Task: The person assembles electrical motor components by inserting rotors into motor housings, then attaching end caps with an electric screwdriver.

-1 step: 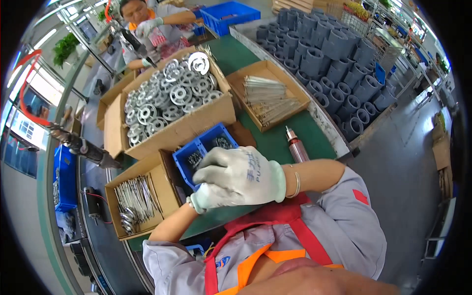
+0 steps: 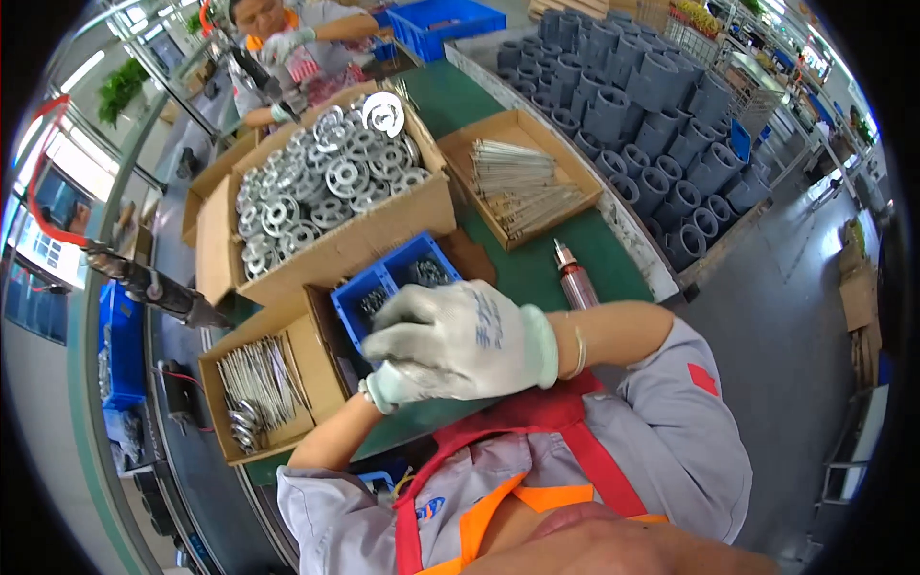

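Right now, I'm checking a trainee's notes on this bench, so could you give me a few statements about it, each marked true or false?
1. The right hand lies over the left hand. True.
2. The reddish bottle is to the right of the blue bin. True.
3. The big metal rings are heaped in the blue bin. False: the big metal rings are in a large cardboard box.
4. Both hands are bare. False: both wear pale gloves.

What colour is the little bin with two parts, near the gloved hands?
The bin is plain blue; the head view shows it best, partly hidden by a glove.
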Action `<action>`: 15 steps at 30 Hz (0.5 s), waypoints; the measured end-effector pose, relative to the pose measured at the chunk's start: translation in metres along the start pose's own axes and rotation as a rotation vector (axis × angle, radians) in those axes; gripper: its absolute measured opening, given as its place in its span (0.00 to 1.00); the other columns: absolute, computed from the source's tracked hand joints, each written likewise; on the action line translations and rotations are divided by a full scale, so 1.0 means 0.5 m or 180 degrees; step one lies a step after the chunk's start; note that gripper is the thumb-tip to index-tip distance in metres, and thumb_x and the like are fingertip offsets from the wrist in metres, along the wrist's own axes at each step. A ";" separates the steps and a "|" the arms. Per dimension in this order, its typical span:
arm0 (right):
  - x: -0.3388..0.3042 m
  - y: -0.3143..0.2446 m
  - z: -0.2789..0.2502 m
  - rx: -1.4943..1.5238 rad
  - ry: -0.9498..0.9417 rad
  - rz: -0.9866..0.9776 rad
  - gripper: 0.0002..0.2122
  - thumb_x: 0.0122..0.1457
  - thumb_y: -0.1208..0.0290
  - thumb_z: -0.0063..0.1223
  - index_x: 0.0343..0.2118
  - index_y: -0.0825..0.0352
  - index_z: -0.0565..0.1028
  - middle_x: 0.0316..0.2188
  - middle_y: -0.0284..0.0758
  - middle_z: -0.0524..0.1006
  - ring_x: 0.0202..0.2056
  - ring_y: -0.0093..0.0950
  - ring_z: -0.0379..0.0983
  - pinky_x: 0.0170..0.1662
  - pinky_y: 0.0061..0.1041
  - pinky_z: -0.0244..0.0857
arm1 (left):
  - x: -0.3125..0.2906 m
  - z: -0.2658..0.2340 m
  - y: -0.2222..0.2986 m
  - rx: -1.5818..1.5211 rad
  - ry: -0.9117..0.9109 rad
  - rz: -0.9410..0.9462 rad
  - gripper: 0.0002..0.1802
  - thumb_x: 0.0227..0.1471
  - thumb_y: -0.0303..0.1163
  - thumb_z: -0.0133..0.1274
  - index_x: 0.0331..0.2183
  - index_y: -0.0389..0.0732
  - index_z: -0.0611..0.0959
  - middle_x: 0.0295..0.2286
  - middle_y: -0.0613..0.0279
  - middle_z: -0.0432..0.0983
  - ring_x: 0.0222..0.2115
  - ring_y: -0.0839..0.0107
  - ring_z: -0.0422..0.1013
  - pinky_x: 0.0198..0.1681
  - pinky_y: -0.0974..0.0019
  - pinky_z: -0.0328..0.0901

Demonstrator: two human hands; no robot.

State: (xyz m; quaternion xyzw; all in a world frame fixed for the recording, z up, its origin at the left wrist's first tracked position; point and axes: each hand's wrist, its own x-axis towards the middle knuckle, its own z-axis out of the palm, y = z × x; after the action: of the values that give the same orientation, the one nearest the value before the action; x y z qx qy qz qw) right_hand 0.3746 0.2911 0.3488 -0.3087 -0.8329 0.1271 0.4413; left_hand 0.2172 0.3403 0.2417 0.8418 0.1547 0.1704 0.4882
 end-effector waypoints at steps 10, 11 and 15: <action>-0.098 0.254 -0.323 -0.0528 0.1774 0.0650 0.15 0.65 0.73 0.46 0.52 0.74 0.70 0.44 0.42 0.77 0.43 0.29 0.76 0.49 0.28 0.70 | -0.131 0.132 -0.138 -0.2075 0.1648 -0.0516 0.76 0.26 0.54 0.75 0.65 0.35 0.44 0.62 0.47 0.52 0.64 0.58 0.49 0.65 0.57 0.46; -0.090 0.260 -0.290 -0.1264 0.1351 0.0913 0.16 0.63 0.70 0.51 0.52 0.72 0.72 0.44 0.39 0.78 0.43 0.26 0.75 0.49 0.25 0.70 | -0.145 0.163 -0.154 -0.1779 0.1760 -0.0658 0.74 0.28 0.51 0.75 0.65 0.35 0.45 0.62 0.46 0.52 0.63 0.57 0.51 0.65 0.57 0.48; -0.129 0.410 -0.083 -0.0307 0.0660 0.1669 0.16 0.58 0.62 0.57 0.42 0.71 0.76 0.34 0.40 0.80 0.37 0.27 0.77 0.42 0.26 0.69 | -0.144 0.218 -0.148 -0.1163 0.1936 -0.1135 0.62 0.35 0.39 0.72 0.63 0.33 0.51 0.59 0.44 0.57 0.61 0.55 0.57 0.63 0.58 0.53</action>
State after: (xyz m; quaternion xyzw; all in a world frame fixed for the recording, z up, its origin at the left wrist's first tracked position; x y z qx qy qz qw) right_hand 0.5178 0.4074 0.2310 -0.5455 -0.6802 0.1649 0.4610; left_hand 0.1936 0.2610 0.1168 0.6121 0.4030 0.3493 0.5839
